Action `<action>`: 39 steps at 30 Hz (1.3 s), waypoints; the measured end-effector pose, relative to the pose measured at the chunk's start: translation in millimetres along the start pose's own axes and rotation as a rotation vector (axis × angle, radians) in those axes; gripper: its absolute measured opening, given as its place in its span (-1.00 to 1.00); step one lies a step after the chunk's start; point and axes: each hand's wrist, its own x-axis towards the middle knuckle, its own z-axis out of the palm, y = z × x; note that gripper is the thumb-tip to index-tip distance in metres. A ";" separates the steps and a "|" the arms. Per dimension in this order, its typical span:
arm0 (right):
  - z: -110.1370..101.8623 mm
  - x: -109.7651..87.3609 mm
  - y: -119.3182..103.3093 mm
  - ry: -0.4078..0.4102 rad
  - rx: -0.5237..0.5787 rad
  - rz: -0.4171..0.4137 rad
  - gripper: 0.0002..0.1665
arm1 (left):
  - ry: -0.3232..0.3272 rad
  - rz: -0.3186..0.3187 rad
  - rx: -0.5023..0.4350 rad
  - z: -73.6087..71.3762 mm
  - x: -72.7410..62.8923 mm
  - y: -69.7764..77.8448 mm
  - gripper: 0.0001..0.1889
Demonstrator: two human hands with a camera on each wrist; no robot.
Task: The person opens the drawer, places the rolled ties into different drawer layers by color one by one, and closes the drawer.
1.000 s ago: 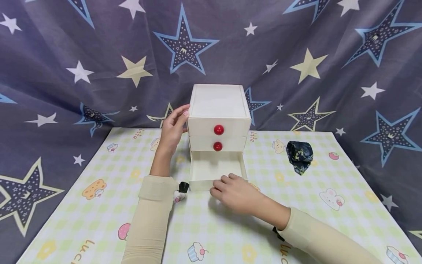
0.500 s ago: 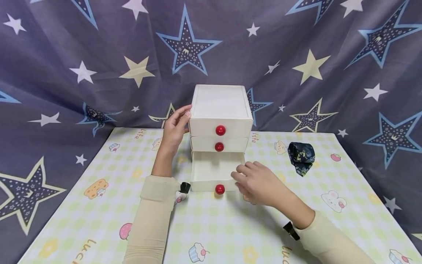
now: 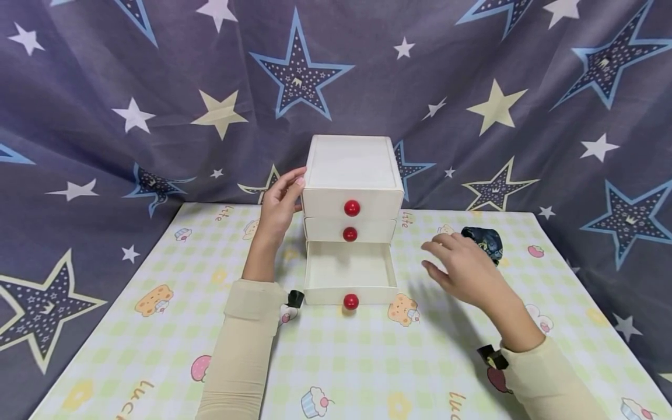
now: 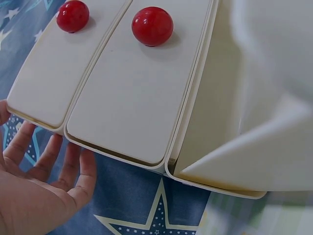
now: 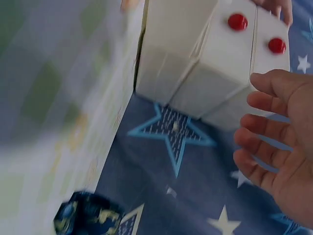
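Note:
A white three-drawer cabinet [image 3: 353,163] with red knobs stands at the table's back middle. Its bottom drawer [image 3: 350,296] is pulled out and bare inside; the upper two are closed. My left hand [image 3: 279,204] rests against the cabinet's left side, fingers extended along it, as the left wrist view also shows. My right hand [image 3: 464,268] hangs over the table right of the drawer, fingers loosely bent and holding nothing. Partly hidden behind it lies a rolled dark blue patterned cloth strip [image 3: 484,240], seen also in the right wrist view as a dark roll [image 5: 88,214].
A green-and-white checked tablecloth [image 3: 252,361] with cartoon prints covers the table. Behind it hangs a dark blue curtain [image 3: 357,99] with stars. Black wrist straps [image 3: 295,298] show at both cuffs.
My right hand has let go of the bottom drawer's front and moved right toward the dark cloth roll, uncovering the red knob. My left hand has stayed on the cabinet.

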 end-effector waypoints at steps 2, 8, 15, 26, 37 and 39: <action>-3.0 -4.9 9.7 0.011 0.003 0.025 -0.65 | 0.002 -0.003 -0.001 0.2 -0.1 0.2 -0.54; -11.5 -18.9 38.5 -0.006 0.019 0.126 -0.63 | 0.004 -0.013 -0.007 -0.2 -0.3 1.3 -0.55; -14.7 -32.0 73.7 -0.139 0.032 0.270 -0.47 | -0.002 -0.013 -0.013 0.2 -0.4 1.1 -0.55; -9.8 -35.8 119.3 -0.494 0.057 0.425 -0.12 | -0.006 -0.014 -0.015 0.1 -0.2 -1.1 -0.54; -4.9 -20.7 147.4 -0.656 0.069 0.412 -0.06 | -0.001 -0.015 -0.033 1.9 -0.5 0.0 -0.56; -2.5 -17.1 150.2 -0.689 0.063 0.410 -0.03 | 0.001 -0.018 -0.031 2.0 -0.9 0.9 -0.56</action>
